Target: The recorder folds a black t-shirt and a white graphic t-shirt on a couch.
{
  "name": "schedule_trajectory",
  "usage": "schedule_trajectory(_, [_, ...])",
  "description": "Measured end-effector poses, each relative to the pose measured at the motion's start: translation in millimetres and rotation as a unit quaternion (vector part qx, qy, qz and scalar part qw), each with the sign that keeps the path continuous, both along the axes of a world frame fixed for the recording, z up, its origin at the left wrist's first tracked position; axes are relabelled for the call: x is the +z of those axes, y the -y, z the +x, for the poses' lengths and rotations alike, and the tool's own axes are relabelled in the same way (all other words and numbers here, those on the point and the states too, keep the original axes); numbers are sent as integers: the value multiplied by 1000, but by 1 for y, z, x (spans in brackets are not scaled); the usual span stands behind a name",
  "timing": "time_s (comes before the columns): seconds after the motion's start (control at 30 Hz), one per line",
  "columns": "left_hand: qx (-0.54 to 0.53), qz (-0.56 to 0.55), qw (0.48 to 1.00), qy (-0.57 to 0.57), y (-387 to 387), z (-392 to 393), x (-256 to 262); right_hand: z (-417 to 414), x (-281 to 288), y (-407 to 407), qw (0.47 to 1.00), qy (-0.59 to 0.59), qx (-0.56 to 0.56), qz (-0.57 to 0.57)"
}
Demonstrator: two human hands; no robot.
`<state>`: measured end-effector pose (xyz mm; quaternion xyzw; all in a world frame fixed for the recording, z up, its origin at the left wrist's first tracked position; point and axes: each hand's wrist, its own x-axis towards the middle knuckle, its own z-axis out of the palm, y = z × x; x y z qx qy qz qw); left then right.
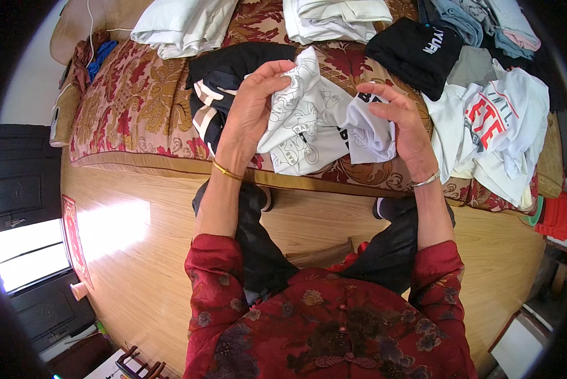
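Before me is a white garment (302, 137) with grey line drawings and dark lettering, bunched over a patterned cushion. My left hand (260, 94) grips its upper left part between thumb and fingers, lifting a fold. At the garment's right end, my right hand (402, 123) curls around a bunched white portion (371, 132), thumb in front; the fingers behind it are partly hidden. A dark garment (241, 59) with white and tan shapes lies beyond and beside my left hand. To the right of my right hand is a heap of white shirts (496, 123), one with red print.
Folded white clothes lie in a left stack (184, 26) and a middle stack (335, 19) at the back of the patterned seat (132, 109). A folded black garment (416, 57) and folded jeans (463, 23) are at the back right. Wooden flooring (165, 284) extends below.
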<state>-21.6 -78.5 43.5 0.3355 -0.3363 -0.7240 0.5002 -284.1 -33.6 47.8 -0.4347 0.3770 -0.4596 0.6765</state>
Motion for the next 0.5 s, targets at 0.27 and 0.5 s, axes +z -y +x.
schedule_trajectory(0.27, [-2, -8, 1000, -5, 0, 0, 1, 3, 0, -2, 999, -23, -31, -3])
schedule_trajectory(0.5, [-1, 2, 1000, -12, 0, 0, -1, 4, 0, -2, 999, -28, -30, 9])
